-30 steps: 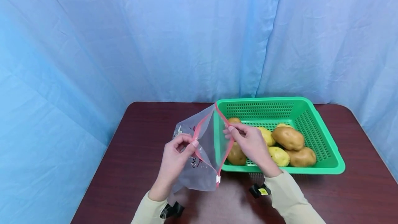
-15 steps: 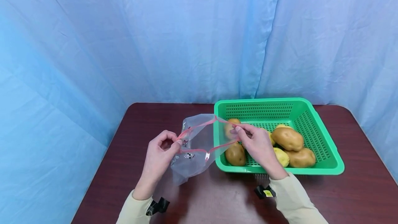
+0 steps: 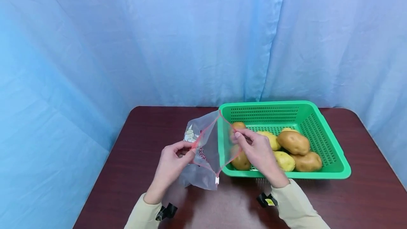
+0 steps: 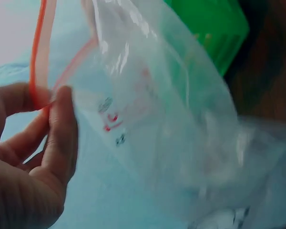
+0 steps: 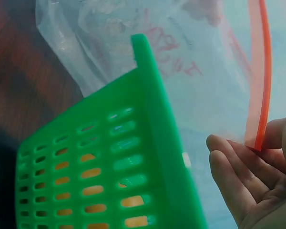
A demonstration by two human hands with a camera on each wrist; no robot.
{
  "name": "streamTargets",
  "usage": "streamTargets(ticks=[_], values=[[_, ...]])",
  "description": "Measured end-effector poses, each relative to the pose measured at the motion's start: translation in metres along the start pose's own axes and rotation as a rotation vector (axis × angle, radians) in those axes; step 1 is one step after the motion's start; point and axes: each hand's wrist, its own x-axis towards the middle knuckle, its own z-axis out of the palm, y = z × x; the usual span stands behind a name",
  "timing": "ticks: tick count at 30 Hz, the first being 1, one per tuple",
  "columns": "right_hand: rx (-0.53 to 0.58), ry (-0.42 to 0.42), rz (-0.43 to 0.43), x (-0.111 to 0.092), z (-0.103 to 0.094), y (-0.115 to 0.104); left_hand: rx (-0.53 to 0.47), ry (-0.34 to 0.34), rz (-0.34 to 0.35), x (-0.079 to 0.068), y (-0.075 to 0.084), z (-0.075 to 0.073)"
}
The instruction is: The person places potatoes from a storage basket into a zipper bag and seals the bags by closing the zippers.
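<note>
A clear plastic zip bag (image 3: 200,176) with a red-edged mouth and printed figures hangs between both hands, its mouth spread into a diamond. My left hand (image 3: 174,160) pinches the left edge between thumb and fingers; the left wrist view shows this pinch on the red strip (image 4: 37,62). On the other edge, my right hand (image 3: 259,149) pinches the red strip (image 5: 261,95), over the left side of a green basket (image 3: 330,137). A white slider (image 3: 217,180) sits at the near corner of the mouth. Nothing shows inside the bag.
Several brown and yellow potatoes lie in the basket, among them a large brown potato (image 3: 293,142) and a yellow potato (image 3: 284,161). The basket stands on a dark red table (image 3: 127,186). Blue curtains (image 3: 190,38) hang behind and at the left.
The hands drew apart and the bag's mouth widened sideways, then they came closer again and the mouth is narrower now. Both hands keep their pinch. The basket and potatoes stay in place.
</note>
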Motion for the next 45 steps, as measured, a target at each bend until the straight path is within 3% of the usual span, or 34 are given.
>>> streamTargets(ticks=[6,11,14,20,28,45], values=[[-0.042,-0.024,-0.01,-0.003,0.004,0.003,-0.175,0.082,0.019,-0.002,0.0,0.022],[-0.049,-0.009,-0.003,-0.005,0.003,0.009,-0.435,0.076,-0.023,-0.002,0.0,0.038],[-0.05,-0.001,0.011,-0.007,0.001,0.012,-0.518,0.063,-0.048,-0.002,0.0,0.046],[-0.062,0.002,0.034,-0.009,-0.004,0.008,-0.511,0.007,-0.069,-0.003,-0.002,0.059],[-0.053,0.013,0.038,-0.013,-0.021,0.002,-0.467,0.015,-0.08,-0.006,-0.001,0.063],[-0.315,0.143,-0.115,-0.03,-0.088,0.017,-0.509,0.026,-0.109,-0.005,-0.001,0.063]])
